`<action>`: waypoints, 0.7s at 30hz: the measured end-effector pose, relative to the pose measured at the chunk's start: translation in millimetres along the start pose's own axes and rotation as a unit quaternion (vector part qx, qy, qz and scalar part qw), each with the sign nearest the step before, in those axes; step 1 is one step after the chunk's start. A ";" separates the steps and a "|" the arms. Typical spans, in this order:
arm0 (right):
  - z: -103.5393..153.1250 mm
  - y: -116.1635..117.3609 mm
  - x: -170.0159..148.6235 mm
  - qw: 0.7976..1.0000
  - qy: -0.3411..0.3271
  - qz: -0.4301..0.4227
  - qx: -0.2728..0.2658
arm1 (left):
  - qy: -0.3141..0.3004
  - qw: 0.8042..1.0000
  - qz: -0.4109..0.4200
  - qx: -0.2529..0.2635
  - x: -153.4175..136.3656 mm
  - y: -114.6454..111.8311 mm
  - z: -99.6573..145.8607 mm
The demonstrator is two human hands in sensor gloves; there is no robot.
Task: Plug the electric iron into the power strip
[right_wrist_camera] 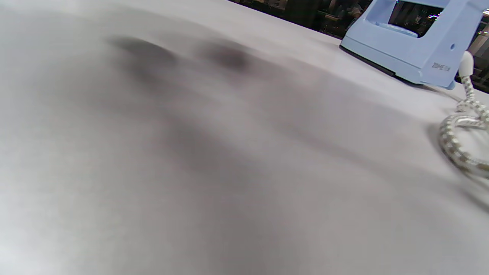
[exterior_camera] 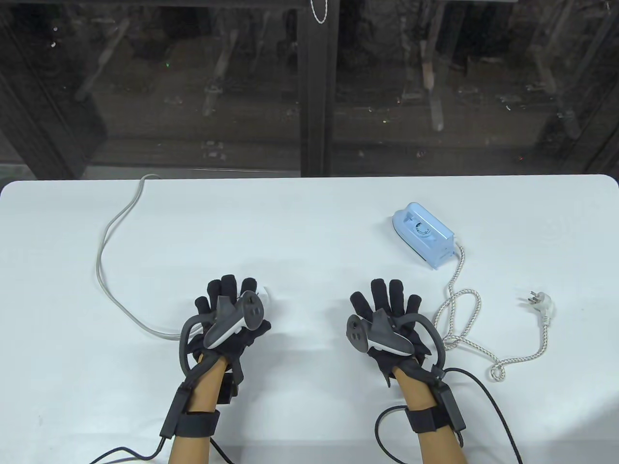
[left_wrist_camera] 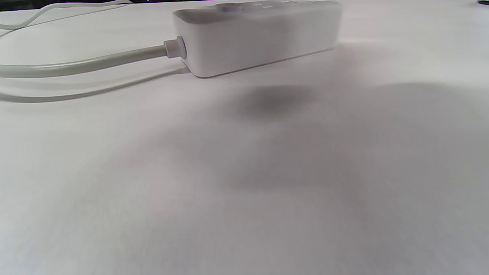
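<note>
overhead table view, wrist views low, blurry

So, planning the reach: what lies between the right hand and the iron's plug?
In the table view, the looped braided cord lies on the table between the right hand and the plug.

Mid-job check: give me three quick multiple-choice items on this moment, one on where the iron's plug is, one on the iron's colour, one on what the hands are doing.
1. Where does the plug lie?
A. on the table's right side, loose
B. in the power strip
C. in the left hand

2. What colour is the iron?
A. red
B. light blue
C. black

3. What is the right hand holding?
A. the iron's cord
B. the plug
C. nothing

Answers: 1 A, it lies bare at the end of the braided cord. 2 B, its body shows pale blue. 3 C, its fingers are spread flat, as are the left hand's over the power strip.
</note>
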State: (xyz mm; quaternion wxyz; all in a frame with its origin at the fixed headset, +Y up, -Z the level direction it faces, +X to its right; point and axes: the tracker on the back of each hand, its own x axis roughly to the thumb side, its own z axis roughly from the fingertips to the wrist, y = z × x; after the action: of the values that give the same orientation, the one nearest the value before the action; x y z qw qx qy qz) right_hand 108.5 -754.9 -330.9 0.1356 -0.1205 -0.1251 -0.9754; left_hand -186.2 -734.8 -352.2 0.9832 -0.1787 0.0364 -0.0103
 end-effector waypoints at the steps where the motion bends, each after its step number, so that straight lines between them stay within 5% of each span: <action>1: -0.1 -0.1 -0.1 1.000 0.000 -0.001 0.001 | 0.008 1.000 0.004 -0.010 -3.0 0.7 -6.7; 9: -0.6 0.4 -0.9 1.000 0.000 -0.005 -0.003 | 0.068 0.995 -0.038 -0.066 -11.6 -7.2 -42.7; 15: -1.4 1.1 -0.8 1.000 -0.001 -0.010 -0.004 | 0.070 0.993 -0.085 -0.043 -3.3 -4.2 -46.0; 21: -1.6 -0.3 -2.5 1.000 0.000 -0.018 -0.011 | -0.009 0.998 -0.060 0.017 19.2 6.4 -29.4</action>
State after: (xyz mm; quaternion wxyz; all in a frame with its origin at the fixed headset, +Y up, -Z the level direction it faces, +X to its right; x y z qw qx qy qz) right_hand 110.5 -754.5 -333.1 0.1166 -0.1197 -0.1162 -0.9791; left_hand -169.2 -739.8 -383.2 0.9840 -0.1635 0.0168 -0.0681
